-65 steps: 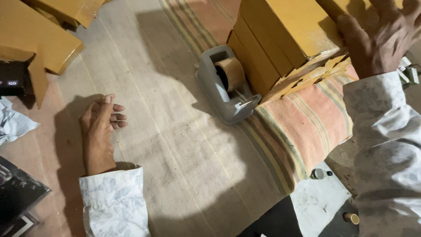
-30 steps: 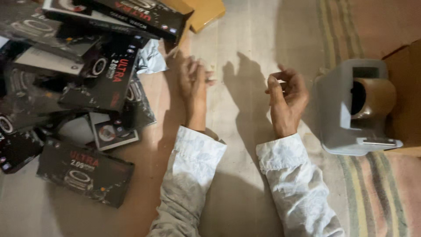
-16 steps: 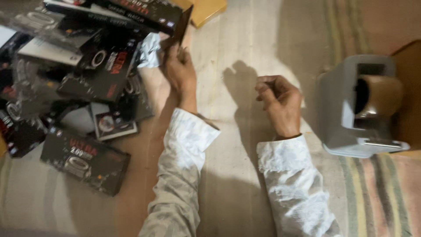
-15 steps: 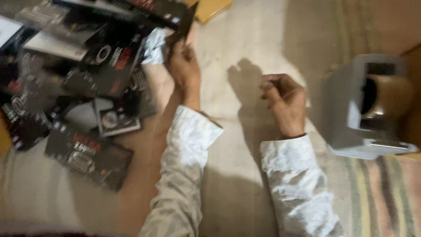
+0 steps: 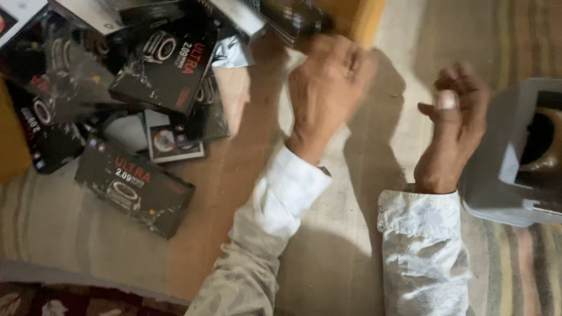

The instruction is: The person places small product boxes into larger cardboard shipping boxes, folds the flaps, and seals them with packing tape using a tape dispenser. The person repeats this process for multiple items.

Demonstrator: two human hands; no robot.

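Fingers of your left hand (image 5: 328,88) grip a dark box (image 5: 293,20), blurred; right hand (image 5: 453,117) loosely curled, empty, tape dispenser (image 5: 515,158) just beside.

Single head camera looks steeply down, close above the cloth-covered floor (image 5: 328,257)

Your left hand (image 5: 328,88) reaches far and leftward, back of hand up, fingers curled and motion-blurred, while your right hand (image 5: 453,123) hovers to its right, wrist cocked, fingers loosely curled, thumb out, both forearms in white sleeves.
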